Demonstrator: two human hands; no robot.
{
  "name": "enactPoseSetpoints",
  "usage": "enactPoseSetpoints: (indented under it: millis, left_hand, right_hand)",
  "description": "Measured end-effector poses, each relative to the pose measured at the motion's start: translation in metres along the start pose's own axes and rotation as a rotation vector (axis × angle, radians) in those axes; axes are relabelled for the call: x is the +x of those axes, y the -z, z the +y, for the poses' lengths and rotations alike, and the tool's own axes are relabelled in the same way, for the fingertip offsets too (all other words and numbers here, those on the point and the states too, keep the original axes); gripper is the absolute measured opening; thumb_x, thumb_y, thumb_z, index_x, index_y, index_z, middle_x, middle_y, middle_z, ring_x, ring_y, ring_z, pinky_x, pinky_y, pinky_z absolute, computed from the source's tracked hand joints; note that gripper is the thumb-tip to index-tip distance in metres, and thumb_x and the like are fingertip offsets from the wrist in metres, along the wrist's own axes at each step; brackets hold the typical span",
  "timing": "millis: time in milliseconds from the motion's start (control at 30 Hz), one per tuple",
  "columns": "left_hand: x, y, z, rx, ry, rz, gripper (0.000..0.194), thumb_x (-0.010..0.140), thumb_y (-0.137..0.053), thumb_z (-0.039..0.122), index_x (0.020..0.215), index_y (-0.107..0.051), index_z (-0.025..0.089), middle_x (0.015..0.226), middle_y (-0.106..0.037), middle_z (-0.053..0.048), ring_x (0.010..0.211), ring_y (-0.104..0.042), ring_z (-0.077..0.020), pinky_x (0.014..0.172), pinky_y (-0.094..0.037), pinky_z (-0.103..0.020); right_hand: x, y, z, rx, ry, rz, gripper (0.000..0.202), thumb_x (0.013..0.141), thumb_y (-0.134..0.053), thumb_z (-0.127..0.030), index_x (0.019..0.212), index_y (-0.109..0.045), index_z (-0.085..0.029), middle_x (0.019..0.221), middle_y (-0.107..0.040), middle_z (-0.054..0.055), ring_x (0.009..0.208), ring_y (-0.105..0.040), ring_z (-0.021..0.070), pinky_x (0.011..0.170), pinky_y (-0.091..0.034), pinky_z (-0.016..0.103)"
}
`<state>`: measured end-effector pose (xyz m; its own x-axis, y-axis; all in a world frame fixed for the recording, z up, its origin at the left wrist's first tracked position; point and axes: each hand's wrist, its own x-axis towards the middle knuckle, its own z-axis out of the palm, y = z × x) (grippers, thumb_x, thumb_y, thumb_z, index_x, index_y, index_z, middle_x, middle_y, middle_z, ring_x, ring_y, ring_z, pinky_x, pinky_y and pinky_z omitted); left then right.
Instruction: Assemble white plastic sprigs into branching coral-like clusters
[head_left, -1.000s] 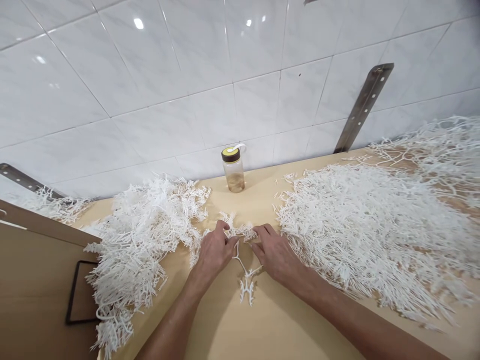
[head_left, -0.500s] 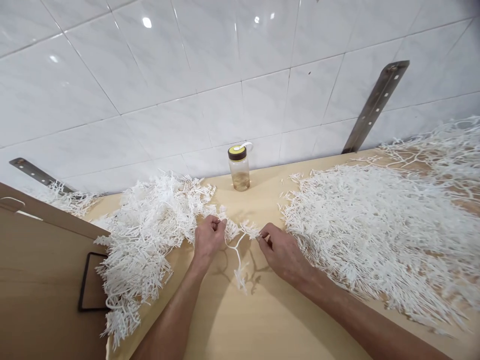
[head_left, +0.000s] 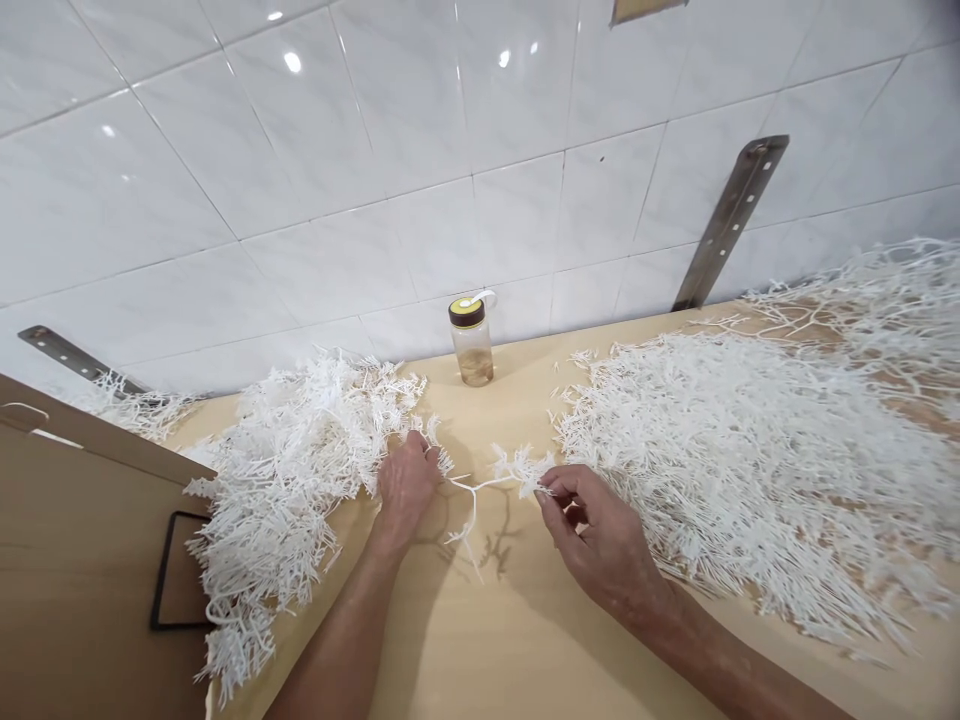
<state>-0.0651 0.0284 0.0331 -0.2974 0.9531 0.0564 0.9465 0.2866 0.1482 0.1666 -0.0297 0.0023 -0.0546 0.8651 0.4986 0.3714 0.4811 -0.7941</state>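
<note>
A thin white branched sprig (head_left: 474, 490) with feathery tips is stretched above the table between both hands. My left hand (head_left: 409, 487) is closed in a pinch on its left end, right beside a heap of white sprigs (head_left: 292, 440). Some of what those fingers hold is hidden behind the hand. Thumb and forefinger of my right hand (head_left: 600, 530) pinch the feathery tip on the sprig's right side. A third arm of the sprig hangs down in the middle, over its shadow. Close to my right hand lies a wide pile of short white pieces (head_left: 735, 450).
A clear bottle (head_left: 474, 362) with a dark and yellow lid stands at the back, near the tiled wall (head_left: 420, 240). A brown cardboard box (head_left: 82, 560) occupies the left. Long white bare branches (head_left: 892, 300) lie far right, behind the pile. Metal brackets (head_left: 731, 225) lean on the wall.
My right hand has moved slightly right and down, drawing the sprig's right tip outward. My left hand has shifted a little left, so the sprig is spread wider. The view has tilted slightly.
</note>
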Motion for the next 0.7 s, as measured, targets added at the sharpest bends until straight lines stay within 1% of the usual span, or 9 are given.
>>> enactPoseSetpoints:
  millis: [100,233,400,500,567,600,633,667,700]
  left_hand:
    - [0.004,0.004,-0.005,0.03,0.032,0.024,0.019,0.093,-0.047,0.03,0.096,-0.062,0.019,0.086,-0.072,-0.012,0.085,-0.069,-0.0268,0.071,-0.044,-0.033]
    - [0.004,0.005,-0.006,-0.03,0.06,0.05,0.018,0.092,-0.049,0.03,0.095,-0.063,0.019,0.087,-0.073,-0.012,0.087,-0.069,-0.028,0.073,-0.044,-0.034]
    - [0.005,0.003,0.004,-0.187,0.013,0.055,0.021,0.09,-0.053,0.038,0.088,-0.065,0.02,0.085,-0.073,-0.011,0.085,-0.068,-0.0276,0.072,-0.045,-0.034]
    - [0.002,0.013,0.009,-0.279,0.019,0.073,0.017,0.089,-0.055,0.034,0.084,-0.063,0.019,0.076,-0.072,-0.009,0.078,-0.067,-0.025,0.069,-0.044,-0.032]
    - [-0.01,0.027,0.015,-0.428,-0.002,0.051,0.015,0.088,-0.056,0.032,0.082,-0.062,0.02,0.07,-0.07,-0.005,0.067,-0.065,-0.0202,0.062,-0.043,-0.029]
    - [-0.021,0.036,0.018,-0.533,-0.029,0.026,0.014,0.087,-0.057,0.032,0.082,-0.062,0.02,0.068,-0.069,-0.003,0.06,-0.062,-0.0175,0.058,-0.043,-0.027]
    - [-0.035,0.044,0.023,-0.65,-0.056,-0.026,0.016,0.086,-0.059,0.035,0.081,-0.062,0.02,0.067,-0.069,-0.002,0.053,-0.059,-0.0153,0.054,-0.041,-0.026]
    - [-0.052,0.05,0.029,-0.774,-0.088,-0.124,0.021,0.086,-0.059,0.039,0.079,-0.062,0.02,0.066,-0.068,-0.002,0.049,-0.055,-0.0135,0.05,-0.04,-0.025]
    - [-0.07,0.054,0.034,-0.886,-0.087,-0.231,0.027,0.085,-0.06,0.044,0.075,-0.061,0.019,0.062,-0.066,-0.001,0.044,-0.051,-0.0121,0.046,-0.037,-0.024]
  right_hand:
    - [-0.004,0.007,0.0,-0.046,0.056,0.012,0.009,0.092,-0.053,-0.022,0.083,-0.05,-0.023,0.093,-0.065,0.005,0.065,-0.059,0.0126,0.055,-0.051,0.026]
    - [-0.007,0.014,-0.002,-0.064,0.005,0.007,0.009,0.092,-0.054,-0.021,0.084,-0.05,-0.023,0.092,-0.064,0.005,0.064,-0.058,0.0123,0.054,-0.051,0.026]
    - [-0.015,0.006,-0.005,-0.003,0.018,-0.07,0.01,0.092,-0.052,-0.021,0.083,-0.051,-0.023,0.092,-0.064,0.005,0.065,-0.059,0.0131,0.051,-0.05,0.025]
    - [-0.019,0.0,-0.007,0.03,0.033,-0.092,0.009,0.093,-0.051,-0.02,0.084,-0.051,-0.022,0.093,-0.063,0.006,0.069,-0.06,0.0138,0.051,-0.05,0.024]
    - [-0.019,-0.002,-0.007,0.037,0.041,-0.067,0.009,0.093,-0.052,-0.019,0.085,-0.052,-0.022,0.094,-0.063,0.006,0.07,-0.059,0.0137,0.05,-0.05,0.024]
    - [-0.019,-0.003,-0.007,0.041,0.05,-0.046,0.009,0.093,-0.052,-0.019,0.085,-0.052,-0.022,0.094,-0.063,0.006,0.069,-0.059,0.0134,0.05,-0.05,0.023]
    - [-0.017,-0.003,-0.007,0.043,0.063,-0.022,0.009,0.093,-0.052,-0.018,0.085,-0.052,-0.022,0.094,-0.063,0.006,0.069,-0.059,0.0131,0.049,-0.05,0.022]
    - [-0.016,-0.004,-0.006,0.045,0.077,0.002,0.01,0.093,-0.053,-0.018,0.084,-0.053,-0.021,0.094,-0.063,0.007,0.069,-0.059,0.0128,0.048,-0.05,0.022]
    - [-0.015,-0.004,-0.006,0.046,0.083,0.024,0.01,0.093,-0.053,-0.018,0.084,-0.053,-0.021,0.094,-0.063,0.007,0.069,-0.059,0.0125,0.047,-0.05,0.021]
